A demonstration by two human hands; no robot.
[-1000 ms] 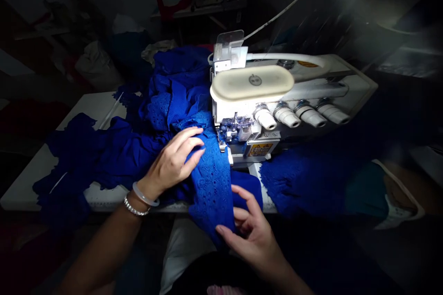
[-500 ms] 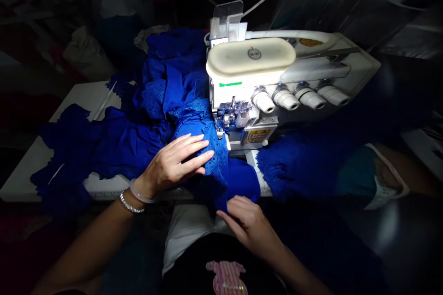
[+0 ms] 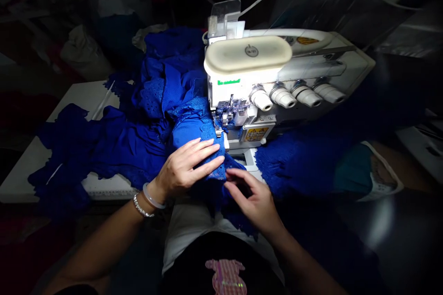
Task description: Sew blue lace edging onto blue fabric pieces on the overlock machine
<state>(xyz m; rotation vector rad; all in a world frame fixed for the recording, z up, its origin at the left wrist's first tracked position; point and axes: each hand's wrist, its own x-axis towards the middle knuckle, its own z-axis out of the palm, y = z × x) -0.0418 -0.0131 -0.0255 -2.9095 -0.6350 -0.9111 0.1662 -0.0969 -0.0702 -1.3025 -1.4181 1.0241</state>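
Note:
Blue lace fabric [image 3: 152, 115] lies heaped on the white table and runs under the presser foot [image 3: 231, 109] of a white overlock machine [image 3: 270, 73]. My left hand [image 3: 187, 166], with two bracelets at the wrist, lies flat with fingers stretched out on the fabric just in front of the foot. My right hand [image 3: 254, 198] is at the table's front edge, its fingers curled and pinching the fabric's lower edge right beside the left fingertips.
More blue fabric [image 3: 297, 161] is piled right of the machine's base. The white table [image 3: 83, 101] extends left under the cloth. Four thread knobs [image 3: 297, 94] stick out of the machine's front. The background is dark, with bundles and another machine at the back.
My left hand slid a little toward me along the fabric and flattened. My right hand rose from below the table edge to meet the left fingertips.

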